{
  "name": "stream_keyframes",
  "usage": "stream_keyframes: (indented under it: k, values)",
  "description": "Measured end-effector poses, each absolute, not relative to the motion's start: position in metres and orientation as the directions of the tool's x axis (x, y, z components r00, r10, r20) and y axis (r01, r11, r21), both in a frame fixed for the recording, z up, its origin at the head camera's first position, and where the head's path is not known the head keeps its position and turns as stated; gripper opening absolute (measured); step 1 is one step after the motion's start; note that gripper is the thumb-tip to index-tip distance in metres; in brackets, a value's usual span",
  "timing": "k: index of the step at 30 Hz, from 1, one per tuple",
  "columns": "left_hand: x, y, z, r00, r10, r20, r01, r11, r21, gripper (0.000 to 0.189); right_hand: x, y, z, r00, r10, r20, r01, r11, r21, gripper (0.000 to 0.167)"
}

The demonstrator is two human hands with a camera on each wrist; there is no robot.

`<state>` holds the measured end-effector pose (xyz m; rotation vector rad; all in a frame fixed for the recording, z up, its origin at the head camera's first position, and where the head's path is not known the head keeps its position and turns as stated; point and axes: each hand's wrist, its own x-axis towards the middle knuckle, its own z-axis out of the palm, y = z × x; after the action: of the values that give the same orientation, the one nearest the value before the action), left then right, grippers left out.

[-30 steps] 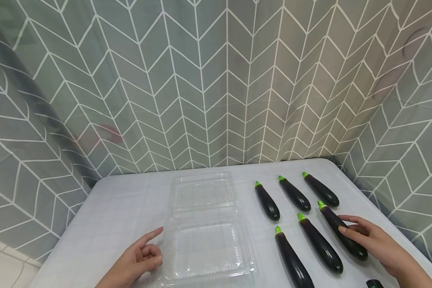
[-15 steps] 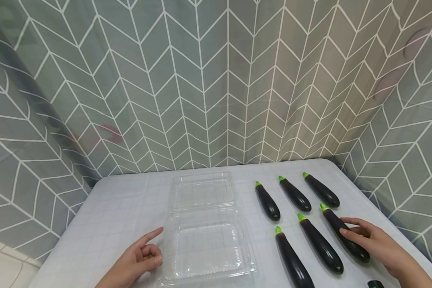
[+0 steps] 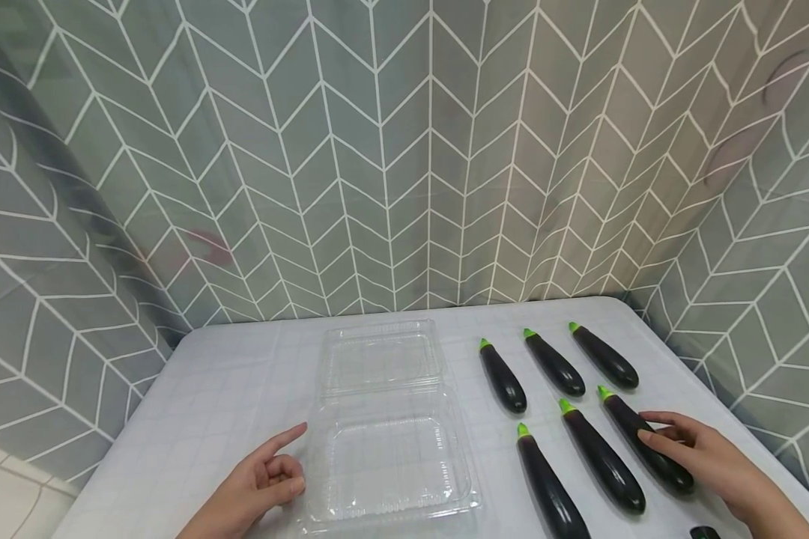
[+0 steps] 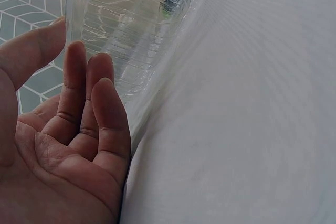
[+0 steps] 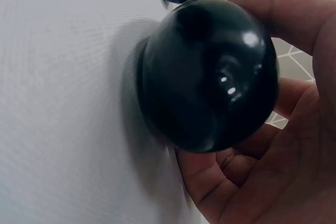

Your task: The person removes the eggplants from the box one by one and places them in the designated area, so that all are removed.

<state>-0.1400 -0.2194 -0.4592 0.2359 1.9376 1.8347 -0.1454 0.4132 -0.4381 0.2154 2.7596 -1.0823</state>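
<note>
My right hand (image 3: pixel 704 453) grips a dark eggplant (image 3: pixel 654 449) with a bright green stem end, thumb on its left side and fingers on its right. In the right wrist view, the rounded end of the eggplant (image 5: pixel 210 77) fills the middle, close against the white cloth. My left hand (image 3: pixel 263 475) lies just left of a clear plastic clamshell container (image 3: pixel 391 464), index finger extended and the others loosely bent. Nothing is held in it. The left wrist view shows the relaxed fingers beside the container's clear wall (image 4: pixel 121 35). The container lies opened flat, lid part at the back.
Several more eggplants lie in two rows right of the container, among them one beside the held eggplant (image 3: pixel 603 460) and one at the back right (image 3: pixel 603 355). A dark object (image 3: pixel 704 532) is cut off at the bottom edge. Patterned curtains (image 3: pixel 404 150) surround the white table (image 3: pixel 216 382).
The eggplant under my right hand has slid slightly toward me and to the right, and the right hand has moved with it. My left hand stays in place.
</note>
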Motion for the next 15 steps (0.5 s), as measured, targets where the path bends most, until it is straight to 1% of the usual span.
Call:
stream_keyframes:
  k: [8, 15]
  values:
    - [-0.1405, -0.2188, -0.4596, -0.882, 0.422, -0.210, -0.184, 0.102, 0.978, 0.074, -0.1461, 0.4149, -0.4375, -0.976, 0.082, -0.202, 0.193, 0.758, -0.623, 0.069]
    - [-0.1399, -0.2189, -0.4584, -0.883, 0.418, -0.214, -0.187, 0.104, 0.977, 0.074, -0.1450, 0.4166, -0.4380, -0.980, 0.075, -0.186, 0.177, 0.758, -0.628, 0.066]
